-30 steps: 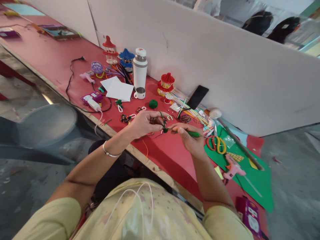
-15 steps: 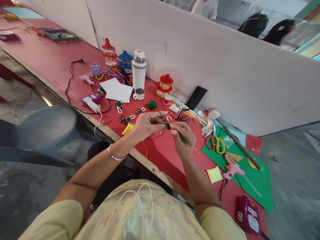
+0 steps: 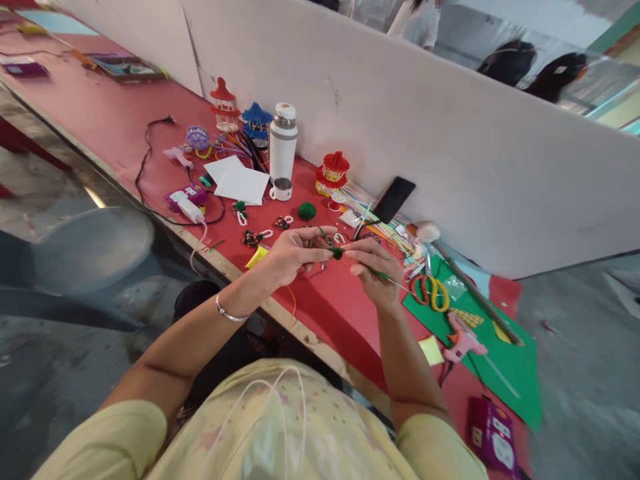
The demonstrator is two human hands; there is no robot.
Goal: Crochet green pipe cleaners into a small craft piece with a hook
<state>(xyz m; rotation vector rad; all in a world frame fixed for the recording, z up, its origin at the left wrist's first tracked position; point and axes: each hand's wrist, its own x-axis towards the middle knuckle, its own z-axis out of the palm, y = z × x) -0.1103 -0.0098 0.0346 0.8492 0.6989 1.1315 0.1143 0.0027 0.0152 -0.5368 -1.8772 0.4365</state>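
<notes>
My left hand point(image 3: 294, 259) pinches a small dark green piece of crochet point(image 3: 338, 253) between thumb and fingertips, and a green yarn strand point(image 3: 325, 235) runs over its fingers. My right hand point(image 3: 376, 272) is closed around a crochet hook point(image 3: 383, 275) with a green handle; its thin metal shaft sticks out to the right, and its tip at the crochet is too small to make out. Both hands meet above the red table point(image 3: 345, 320). Just beyond them sits a green yarn ball point(image 3: 307, 211). Beaded yarn charms point(image 3: 253, 238) lie left of it.
A white thermos point(image 3: 283, 143) and its cup point(image 3: 281, 189) stand by the partition point(image 3: 400, 120). To the right are a phone point(image 3: 395, 199), scissors point(image 3: 439, 293), a pink glue gun point(image 3: 465, 339) and a purple power strip point(image 3: 493, 433). White papers point(image 3: 243, 181) lie left.
My right hand has shifted slightly right, away from the left, and the hook now lies at a flatter angle with its shaft showing. My left hand keeps its pinch. The view has shifted a little.
</notes>
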